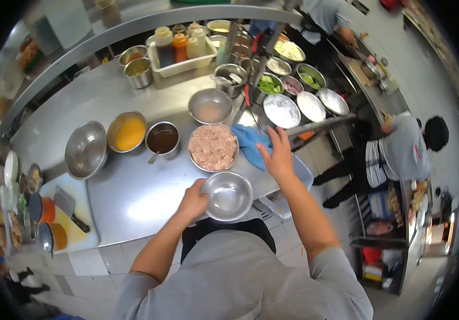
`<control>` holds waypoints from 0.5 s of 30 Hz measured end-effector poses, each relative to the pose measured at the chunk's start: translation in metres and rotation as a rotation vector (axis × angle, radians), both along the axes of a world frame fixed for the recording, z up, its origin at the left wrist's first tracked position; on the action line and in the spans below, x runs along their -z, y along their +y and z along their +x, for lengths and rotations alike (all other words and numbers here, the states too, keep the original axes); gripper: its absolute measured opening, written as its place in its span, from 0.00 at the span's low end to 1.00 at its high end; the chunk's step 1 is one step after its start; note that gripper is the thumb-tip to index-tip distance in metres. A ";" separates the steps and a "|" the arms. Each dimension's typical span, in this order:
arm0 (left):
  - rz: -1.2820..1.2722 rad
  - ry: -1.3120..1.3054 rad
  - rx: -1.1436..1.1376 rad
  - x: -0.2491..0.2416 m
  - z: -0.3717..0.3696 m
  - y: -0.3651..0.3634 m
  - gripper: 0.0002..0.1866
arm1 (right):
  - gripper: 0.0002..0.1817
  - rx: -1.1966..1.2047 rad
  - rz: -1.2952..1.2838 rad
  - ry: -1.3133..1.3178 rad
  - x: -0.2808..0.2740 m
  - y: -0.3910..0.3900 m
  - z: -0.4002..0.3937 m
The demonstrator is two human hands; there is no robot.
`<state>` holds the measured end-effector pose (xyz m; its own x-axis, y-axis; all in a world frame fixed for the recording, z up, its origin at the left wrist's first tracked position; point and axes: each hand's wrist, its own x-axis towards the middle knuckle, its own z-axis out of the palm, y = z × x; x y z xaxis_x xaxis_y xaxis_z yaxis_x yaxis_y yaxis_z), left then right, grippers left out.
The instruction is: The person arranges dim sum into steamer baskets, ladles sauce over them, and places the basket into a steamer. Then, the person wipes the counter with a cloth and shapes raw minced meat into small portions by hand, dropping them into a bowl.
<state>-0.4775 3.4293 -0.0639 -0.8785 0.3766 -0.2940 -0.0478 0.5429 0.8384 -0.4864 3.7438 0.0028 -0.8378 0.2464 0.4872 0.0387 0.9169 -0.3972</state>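
Observation:
My left hand (193,200) grips the rim of an empty metal bowl (228,195), holding it at the table's front edge. Just beyond it stands a bowl of raw ground meat (213,146). My right hand (278,158) is raised with fingers spread, holding nothing, beside a crumpled blue cloth (251,145). Behind the meat is another metal bowl (210,105) with a little pinkish residue or liquid. To the left sit a pot of brown sauce (163,140) with a spoon in it and a bowl of yellow liquid (128,132).
A cleaver (72,208) lies on a white cutting board (74,186) at left. Squeeze bottles stand in a white tray (184,66) at the back. Bowls of white powder (282,111) and chopped greens (268,85) are at right. A co-worker (400,149) stands at another counter.

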 end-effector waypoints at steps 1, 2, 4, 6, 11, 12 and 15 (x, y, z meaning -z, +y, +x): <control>0.003 -0.027 -0.026 -0.013 0.003 0.017 0.27 | 0.29 -0.102 -0.101 -0.056 0.017 0.008 -0.002; 0.006 -0.048 -0.052 -0.021 0.005 0.030 0.27 | 0.31 -0.206 -0.200 -0.110 0.031 0.011 -0.001; 0.038 0.004 -0.136 0.004 0.014 0.052 0.29 | 0.33 -0.290 -0.206 -0.127 0.049 0.000 0.018; 0.261 0.009 -0.181 0.048 0.023 0.067 0.30 | 0.35 -0.343 -0.199 -0.064 0.067 -0.005 0.043; 0.709 -0.330 -0.700 0.032 0.009 0.080 0.21 | 0.35 -0.482 -0.211 -0.206 0.100 0.023 0.072; 0.695 -0.276 -0.791 0.045 0.004 0.079 0.20 | 0.34 -0.526 -0.219 -0.172 0.100 0.030 0.074; 0.659 -0.170 -0.923 0.057 -0.016 0.089 0.17 | 0.32 -0.690 -0.144 -0.154 0.073 0.045 0.087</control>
